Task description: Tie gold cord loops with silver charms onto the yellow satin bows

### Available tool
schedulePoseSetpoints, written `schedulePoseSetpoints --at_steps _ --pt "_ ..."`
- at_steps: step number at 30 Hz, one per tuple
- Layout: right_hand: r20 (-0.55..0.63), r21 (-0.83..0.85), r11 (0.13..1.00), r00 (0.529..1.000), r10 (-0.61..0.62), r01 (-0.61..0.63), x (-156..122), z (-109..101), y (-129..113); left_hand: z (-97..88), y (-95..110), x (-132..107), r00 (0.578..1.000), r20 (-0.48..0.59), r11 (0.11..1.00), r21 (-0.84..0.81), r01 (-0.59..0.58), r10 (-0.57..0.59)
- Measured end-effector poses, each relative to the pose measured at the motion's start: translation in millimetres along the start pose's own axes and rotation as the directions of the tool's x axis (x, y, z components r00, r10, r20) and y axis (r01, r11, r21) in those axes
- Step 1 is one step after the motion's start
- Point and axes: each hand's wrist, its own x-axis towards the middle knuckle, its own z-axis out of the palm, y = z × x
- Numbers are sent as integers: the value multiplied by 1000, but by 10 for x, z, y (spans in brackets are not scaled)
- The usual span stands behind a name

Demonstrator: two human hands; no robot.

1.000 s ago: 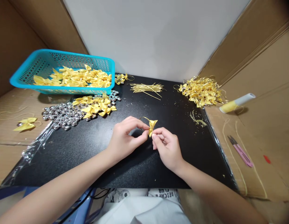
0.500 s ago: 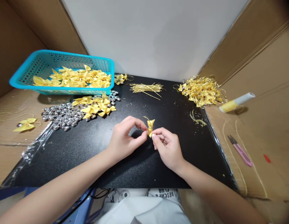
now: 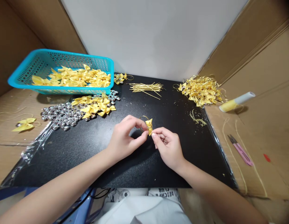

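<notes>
The yellow bow (image 3: 149, 127) sits between my hands, above the black surface (image 3: 146, 171). My left hand (image 3: 125, 137) pinches its left side — my right hand (image 3: 169, 147) pinches its lower right edge, thumb against forefinger.

The left hand (image 3: 125, 135) and right hand (image 3: 168, 147) were bare, as were both forearms (image 3: 81, 175). A pale, nearly white top (image 3: 144, 208) lay in soft creases. Past its edge showed white cloth (image 3: 137, 192) with black print (image 3: 166, 193) (a line drawing on one side, upside-down capitals including CLUB on the other).
</notes>
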Motion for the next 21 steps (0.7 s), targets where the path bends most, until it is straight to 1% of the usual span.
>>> schedulePoseSetpoints --at_steps 4,12,19,21 --pt "-3 8 1000 1000 -20 20 0 3 -3 3 7 12 1000 -10 1000 5 9 -9" --pt "-17 16 999 999 -42 42 -7 9 -12 12 -5 16 1000 5 1000 9 25 -25" --pt "-14 27 999 999 -31 31 -8 2 2 -5 -23 32 998 56 999 49 6 -8" --pt "-15 25 999 1000 -28 28 -7 4 3 -6 -24 35 998 55 998 58 9 -12"
